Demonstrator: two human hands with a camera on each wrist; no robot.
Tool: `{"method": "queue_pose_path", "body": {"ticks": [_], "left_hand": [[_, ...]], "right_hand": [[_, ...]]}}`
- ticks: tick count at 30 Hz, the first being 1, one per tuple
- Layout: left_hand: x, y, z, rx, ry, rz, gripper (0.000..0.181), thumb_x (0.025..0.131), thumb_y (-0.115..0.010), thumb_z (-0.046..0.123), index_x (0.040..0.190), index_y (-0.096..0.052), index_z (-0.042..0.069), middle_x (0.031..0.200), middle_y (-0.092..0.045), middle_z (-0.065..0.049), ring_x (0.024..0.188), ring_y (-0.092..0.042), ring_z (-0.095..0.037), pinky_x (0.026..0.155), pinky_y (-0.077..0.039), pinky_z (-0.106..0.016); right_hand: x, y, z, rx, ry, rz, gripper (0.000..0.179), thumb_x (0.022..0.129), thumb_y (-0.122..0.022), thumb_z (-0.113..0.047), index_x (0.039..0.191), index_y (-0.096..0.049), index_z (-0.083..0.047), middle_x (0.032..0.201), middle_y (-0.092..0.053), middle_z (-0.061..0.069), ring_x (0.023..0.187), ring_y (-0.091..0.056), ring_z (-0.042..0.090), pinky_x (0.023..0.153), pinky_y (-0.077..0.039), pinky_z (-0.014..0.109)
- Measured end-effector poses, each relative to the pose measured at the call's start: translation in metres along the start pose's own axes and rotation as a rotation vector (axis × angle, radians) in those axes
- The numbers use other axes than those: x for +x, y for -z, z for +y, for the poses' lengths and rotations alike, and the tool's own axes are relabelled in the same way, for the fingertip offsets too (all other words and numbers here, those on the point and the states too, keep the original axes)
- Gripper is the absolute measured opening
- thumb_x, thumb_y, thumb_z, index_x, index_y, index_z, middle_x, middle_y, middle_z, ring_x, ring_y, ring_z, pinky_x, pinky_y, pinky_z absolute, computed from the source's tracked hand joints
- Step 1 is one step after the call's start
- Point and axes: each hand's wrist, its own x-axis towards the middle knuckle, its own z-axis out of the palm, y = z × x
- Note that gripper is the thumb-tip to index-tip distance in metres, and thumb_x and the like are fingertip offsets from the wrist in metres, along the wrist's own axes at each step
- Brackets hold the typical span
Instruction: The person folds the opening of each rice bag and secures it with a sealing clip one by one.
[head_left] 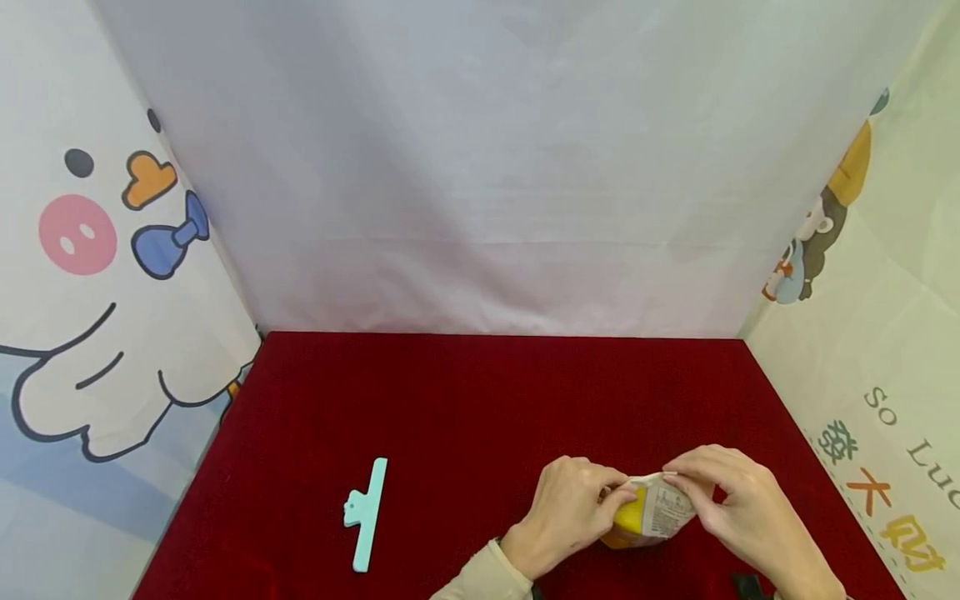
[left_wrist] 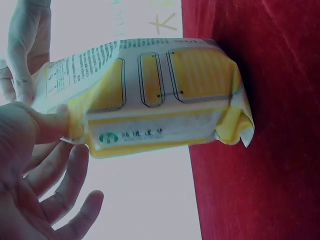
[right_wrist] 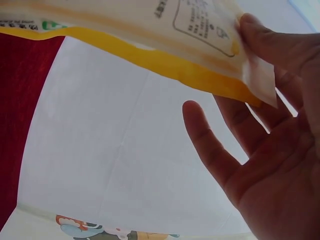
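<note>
A yellow and white printed paper bag (head_left: pixel 652 510) stands at the right front of the red-covered table, its top edge drawn flat between two hands. My left hand (head_left: pixel 570 512) pinches the left end of that edge between thumb and fingers. At the opposite end my right hand (head_left: pixel 738 508) pinches the corner, other fingers spread loosely, as the right wrist view shows. The left wrist view has the bag (left_wrist: pixel 160 95) side-on, with yellow panels, small print and a green logo. Whatever is inside the bag is hidden.
A pale turquoise clip (head_left: pixel 367 517) with a long straight bar lies on the red cloth (head_left: pixel 450 400) to the left. A small dark object (head_left: pixel 747 586) shows at the front edge by the right wrist. White printed curtains (head_left: pixel 480 167) enclose the back and sides.
</note>
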Motion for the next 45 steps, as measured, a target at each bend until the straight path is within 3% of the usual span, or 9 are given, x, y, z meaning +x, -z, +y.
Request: {"method": "queue_pose_path", "body": {"ticks": [4, 8, 14, 22, 26, 30, 36, 42, 45], "left_hand": [[0.003, -0.002, 0.002, 0.008, -0.024, 0.021, 0.012, 0.098, -0.078, 0.031, 0.097, -0.087, 0.023, 0.087, -0.081, 0.015, 0.061, -0.059, 0.008, 0.059, -0.036, -0.003], [0.006, -0.002, 0.003, 0.025, -0.036, 0.062, 0.013, 0.098, -0.078, 0.033, 0.095, -0.087, 0.025, 0.084, -0.08, 0.017, 0.059, -0.053, 0.009, 0.061, -0.036, -0.004], [0.011, -0.001, 0.011, -0.078, -0.076, 0.131, 0.014, 0.1, -0.076, 0.031, 0.102, -0.087, 0.021, 0.091, -0.083, 0.012, 0.06, -0.057, 0.004, 0.065, -0.036, -0.003], [0.016, -0.001, 0.019, -0.058, -0.087, 0.218, 0.005, 0.088, -0.084, 0.021, 0.092, -0.087, 0.023, 0.081, -0.081, 0.014, 0.059, -0.059, 0.0, 0.065, -0.04, -0.007], [0.018, -0.001, 0.021, -0.07, -0.07, 0.209, 0.007, 0.087, -0.084, 0.02, 0.092, -0.087, 0.023, 0.082, -0.081, 0.014, 0.06, -0.059, 0.0, 0.066, -0.039, -0.006], [0.02, 0.0, 0.02, -0.032, -0.088, 0.199, 0.006, 0.088, -0.084, 0.022, 0.093, -0.087, 0.024, 0.081, -0.081, 0.015, 0.062, -0.063, 0.0, 0.067, -0.041, -0.008], [0.018, 0.002, 0.015, 0.031, -0.083, 0.129, 0.008, 0.094, -0.083, 0.033, 0.091, -0.088, 0.027, 0.077, -0.079, 0.017, 0.059, -0.062, 0.001, 0.067, -0.04, -0.007], [0.014, -0.001, 0.01, 0.069, -0.125, 0.144, 0.011, 0.096, -0.081, 0.032, 0.09, -0.088, 0.025, 0.08, -0.08, 0.016, 0.06, -0.064, 0.003, 0.07, -0.046, -0.009], [0.013, -0.002, 0.009, 0.052, -0.107, 0.137, 0.01, 0.095, -0.081, 0.031, 0.091, -0.087, 0.025, 0.081, -0.08, 0.016, 0.058, -0.06, 0.004, 0.067, -0.043, -0.007]], "right_hand": [[-0.001, -0.001, 0.001, 0.028, 0.004, -0.001, 0.042, 0.07, -0.092, 0.008, 0.096, -0.08, -0.022, 0.091, -0.077, -0.011, 0.083, -0.067, 0.001, 0.074, -0.053, 0.009], [-0.002, -0.001, 0.002, 0.034, 0.005, -0.012, 0.039, 0.073, -0.092, 0.006, 0.097, -0.08, -0.023, 0.093, -0.077, -0.013, 0.085, -0.067, 0.0, 0.075, -0.054, 0.009], [-0.003, -0.002, 0.003, 0.052, 0.026, 0.006, 0.029, 0.081, -0.09, -0.001, 0.098, -0.08, -0.022, 0.092, -0.078, -0.009, 0.084, -0.068, 0.003, 0.076, -0.053, 0.009], [-0.004, 0.0, 0.001, 0.029, -0.004, -0.009, 0.036, 0.076, -0.091, 0.003, 0.097, -0.08, -0.025, 0.092, -0.076, -0.014, 0.087, -0.068, -0.001, 0.08, -0.052, 0.008], [-0.004, 0.0, 0.001, 0.035, 0.011, 0.008, 0.041, 0.072, -0.092, 0.006, 0.096, -0.08, -0.025, 0.092, -0.076, -0.013, 0.087, -0.067, 0.0, 0.081, -0.052, 0.008], [-0.004, 0.0, 0.004, 0.061, 0.038, 0.019, 0.034, 0.078, -0.091, 0.0, 0.099, -0.08, -0.024, 0.091, -0.078, -0.009, 0.087, -0.068, 0.003, 0.082, -0.052, 0.009], [-0.002, 0.002, 0.004, 0.027, 0.045, 0.011, 0.044, 0.067, -0.092, 0.01, 0.097, -0.08, -0.021, 0.091, -0.077, -0.011, 0.084, -0.067, 0.002, 0.075, -0.052, 0.01], [-0.001, 0.002, 0.005, 0.038, 0.02, -0.01, 0.019, 0.087, -0.087, -0.008, 0.098, -0.08, -0.022, 0.093, -0.077, -0.013, 0.086, -0.067, -0.001, 0.078, -0.053, 0.01], [-0.001, 0.002, 0.006, 0.05, 0.024, 0.002, 0.02, 0.086, -0.088, -0.006, 0.098, -0.081, -0.021, 0.092, -0.077, -0.011, 0.086, -0.067, 0.0, 0.078, -0.053, 0.01]]}}
